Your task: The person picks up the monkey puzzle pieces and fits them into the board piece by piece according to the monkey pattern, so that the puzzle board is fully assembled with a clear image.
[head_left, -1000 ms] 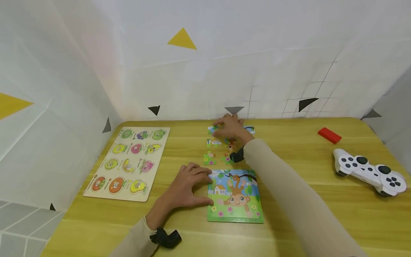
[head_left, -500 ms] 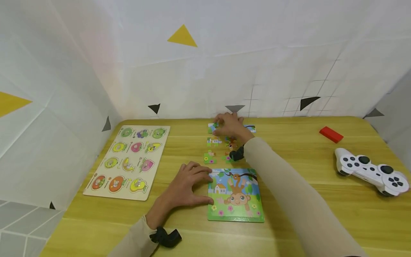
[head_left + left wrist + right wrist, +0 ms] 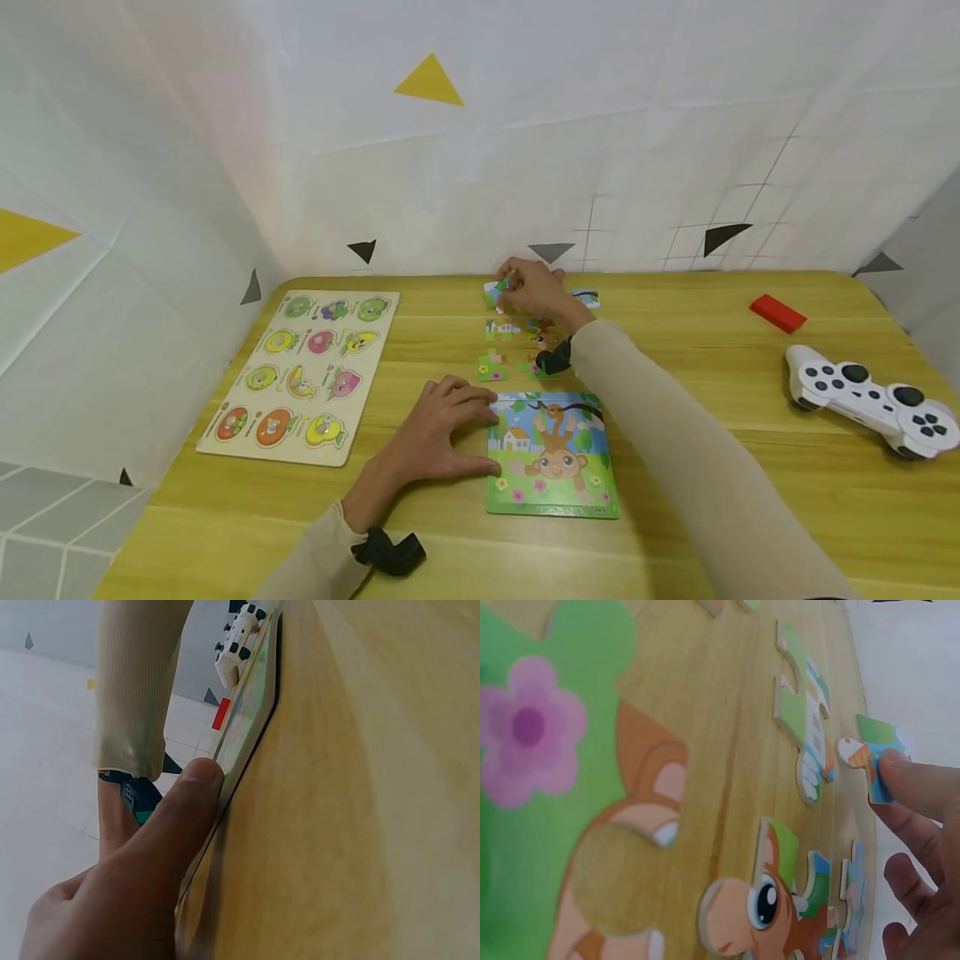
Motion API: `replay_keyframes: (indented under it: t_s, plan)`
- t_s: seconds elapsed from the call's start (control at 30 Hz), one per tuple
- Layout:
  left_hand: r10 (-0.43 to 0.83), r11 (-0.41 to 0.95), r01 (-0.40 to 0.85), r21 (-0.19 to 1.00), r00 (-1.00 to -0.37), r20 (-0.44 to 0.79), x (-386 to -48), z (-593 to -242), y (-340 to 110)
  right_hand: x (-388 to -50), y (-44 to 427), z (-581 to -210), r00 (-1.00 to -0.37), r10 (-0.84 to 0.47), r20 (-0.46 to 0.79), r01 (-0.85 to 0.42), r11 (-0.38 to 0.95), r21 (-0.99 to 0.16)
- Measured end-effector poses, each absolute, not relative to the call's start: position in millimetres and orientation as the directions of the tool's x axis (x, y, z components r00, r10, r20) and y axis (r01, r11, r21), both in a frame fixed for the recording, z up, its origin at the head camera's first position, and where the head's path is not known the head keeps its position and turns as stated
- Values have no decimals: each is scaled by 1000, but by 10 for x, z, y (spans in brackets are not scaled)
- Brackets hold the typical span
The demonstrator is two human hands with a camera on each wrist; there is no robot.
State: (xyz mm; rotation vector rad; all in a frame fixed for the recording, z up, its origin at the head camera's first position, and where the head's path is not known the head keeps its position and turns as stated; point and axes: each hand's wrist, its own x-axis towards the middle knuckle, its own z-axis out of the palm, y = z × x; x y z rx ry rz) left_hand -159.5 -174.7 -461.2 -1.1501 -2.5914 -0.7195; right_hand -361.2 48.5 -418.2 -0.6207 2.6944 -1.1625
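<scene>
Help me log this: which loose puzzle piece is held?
The back-left piece, blue and green with some orange, pinched in the right grip; the other pieces in view lie on the table.

The table (image 3: 690, 350) has a yellowish wood-grain top with rounded far corners. On a dial set at its middle, twelve at the far edge, a pale board of fruit pictures (image 3: 297, 359) lies flat toward ten o'clock. Near the centre, on the six o'clock side, a square monkey picture board (image 3: 555, 454) lies flat. Loose jigsaw pieces (image 3: 492, 367) lie in rows toward twelve. A red block (image 3: 778, 313) rests at two, a white game controller (image 3: 873, 402) at three.
</scene>
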Motion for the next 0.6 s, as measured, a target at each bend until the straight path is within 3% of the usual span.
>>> replay_keyframes:
  t_s: [0.6]
  plan:
    - [634,585,725,363,-688,353,-1582,-4576,-1747,-3418,605,-3996,-883,-451,131,-357,462,-812]
